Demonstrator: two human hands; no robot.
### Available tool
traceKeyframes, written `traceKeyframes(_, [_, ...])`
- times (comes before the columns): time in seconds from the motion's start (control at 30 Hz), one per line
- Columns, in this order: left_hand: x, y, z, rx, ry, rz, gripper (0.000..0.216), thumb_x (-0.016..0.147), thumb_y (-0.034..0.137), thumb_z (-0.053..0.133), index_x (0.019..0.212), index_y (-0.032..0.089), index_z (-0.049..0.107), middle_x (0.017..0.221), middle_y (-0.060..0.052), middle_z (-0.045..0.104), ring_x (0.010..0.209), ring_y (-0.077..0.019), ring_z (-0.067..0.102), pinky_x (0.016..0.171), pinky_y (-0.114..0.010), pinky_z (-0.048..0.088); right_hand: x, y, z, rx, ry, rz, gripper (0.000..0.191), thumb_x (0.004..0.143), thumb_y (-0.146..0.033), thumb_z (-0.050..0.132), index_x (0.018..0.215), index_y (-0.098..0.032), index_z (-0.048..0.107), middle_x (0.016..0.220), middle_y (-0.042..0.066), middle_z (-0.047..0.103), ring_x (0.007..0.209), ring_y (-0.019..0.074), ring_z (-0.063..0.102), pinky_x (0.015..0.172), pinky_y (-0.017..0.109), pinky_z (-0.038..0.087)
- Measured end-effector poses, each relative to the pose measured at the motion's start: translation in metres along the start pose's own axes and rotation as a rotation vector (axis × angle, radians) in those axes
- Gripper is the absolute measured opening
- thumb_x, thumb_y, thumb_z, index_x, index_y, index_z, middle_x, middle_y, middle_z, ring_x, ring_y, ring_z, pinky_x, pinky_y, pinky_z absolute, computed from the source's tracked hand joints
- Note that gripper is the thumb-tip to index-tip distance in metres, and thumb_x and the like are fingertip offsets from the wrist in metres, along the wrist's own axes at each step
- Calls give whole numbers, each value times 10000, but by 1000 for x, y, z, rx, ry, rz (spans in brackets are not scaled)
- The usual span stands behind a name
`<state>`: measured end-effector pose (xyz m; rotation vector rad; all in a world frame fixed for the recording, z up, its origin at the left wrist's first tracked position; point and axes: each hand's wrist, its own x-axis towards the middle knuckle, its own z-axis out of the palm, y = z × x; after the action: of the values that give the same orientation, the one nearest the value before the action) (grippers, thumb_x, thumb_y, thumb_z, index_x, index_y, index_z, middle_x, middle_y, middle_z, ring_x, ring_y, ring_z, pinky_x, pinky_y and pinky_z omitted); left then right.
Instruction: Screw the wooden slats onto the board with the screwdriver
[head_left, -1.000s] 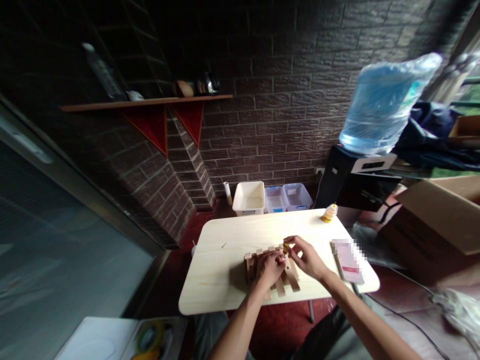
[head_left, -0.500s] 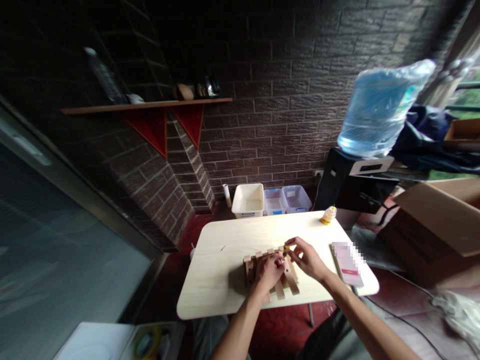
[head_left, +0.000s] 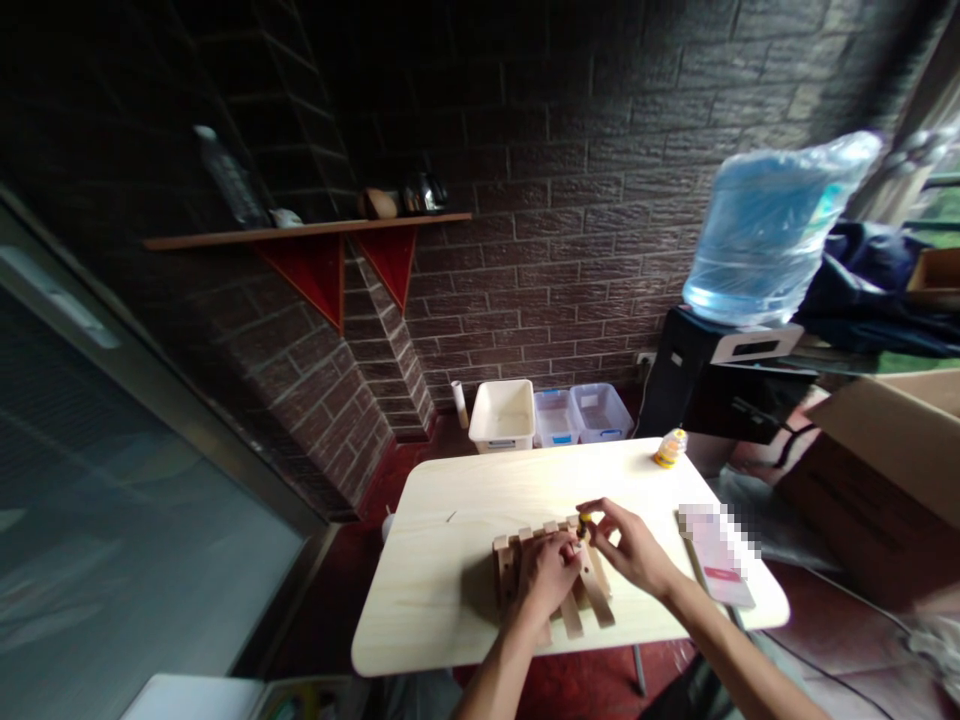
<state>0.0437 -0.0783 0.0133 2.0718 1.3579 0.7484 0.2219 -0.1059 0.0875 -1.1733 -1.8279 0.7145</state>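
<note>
A small wooden piece made of several slats (head_left: pixel 598 600) stands on the pale table, near its front edge. My right hand (head_left: pixel 630 550) pinches a short screwdriver with a yellow and black handle (head_left: pixel 583 522) between thumb and fingers, held upright over a slat at the right. On top of the slats rests my left hand (head_left: pixel 551 573), its thumb and fingertips closed beside the screwdriver's lower end. Whatever those fingertips hold is too small to make out. My left hand covers the middle slats.
A thin dark item (head_left: pixel 451 517) lies on the table's left part. At the right are a clear jar with a yellow base (head_left: pixel 670 450) and a flat pinkish item (head_left: pixel 721 572). Behind the table (head_left: pixel 405 600) stand plastic bins (head_left: pixel 502 440) and a water dispenser (head_left: pixel 675 370).
The whole view has shifted, so the table and hands appear slightly lower and further right. Both hands stay at the same slat, the screwdriver still upright.
</note>
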Motion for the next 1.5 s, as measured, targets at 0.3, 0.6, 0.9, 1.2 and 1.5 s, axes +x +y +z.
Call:
traceKeyframes(0.3, [1, 0, 0, -40, 12, -16, 212, 812, 188, 589, 973, 220, 724, 816, -15, 727, 742, -157, 647, 749, -268, 476, 5, 2, 3, 0, 60, -43, 209, 973, -362, 476, 1066, -222, 601, 1050, 84, 641, 658, 141, 605, 569, 275, 528])
traceKeyframes(0.6, [1, -1, 5, -34, 0, -8, 183, 826, 201, 571, 932, 222, 720, 803, -5, 716, 752, -153, 642, 745, -259, 472, -5, 6, 6, 30, 108, -29, 199, 963, -342, 483, 1100, -222, 564, 1102, 104, 626, 672, 147, 606, 567, 286, 525])
traceKeyframes(0.9, [2, 3, -2, -16, -27, -22, 221, 813, 215, 582, 982, 231, 723, 821, -11, 724, 774, -168, 654, 741, -267, 464, -4, 3, -5, 17, 15, -8, 225, 957, -329, 492, 1138, -225, 574, 1106, 91, 655, 695, 148, 641, 621, 298, 555])
traceKeyframes(1.2, [2, 2, 0, 11, 7, 5, 195, 817, 194, 592, 948, 234, 730, 825, -12, 730, 766, -162, 652, 753, -262, 469, 4, 5, 8, 9, 118, -44, 213, 963, -402, 500, 973, -216, 604, 1031, 90, 627, 664, 142, 605, 579, 284, 535])
traceKeyframes(1.5, [3, -7, 14, 0, 16, -14, 215, 821, 188, 599, 982, 242, 732, 837, -6, 728, 759, -151, 645, 722, -246, 466, -8, 11, 8, 85, 129, 49, 276, 950, -436, 504, 1109, -215, 554, 1213, 137, 605, 692, 154, 654, 456, 243, 488])
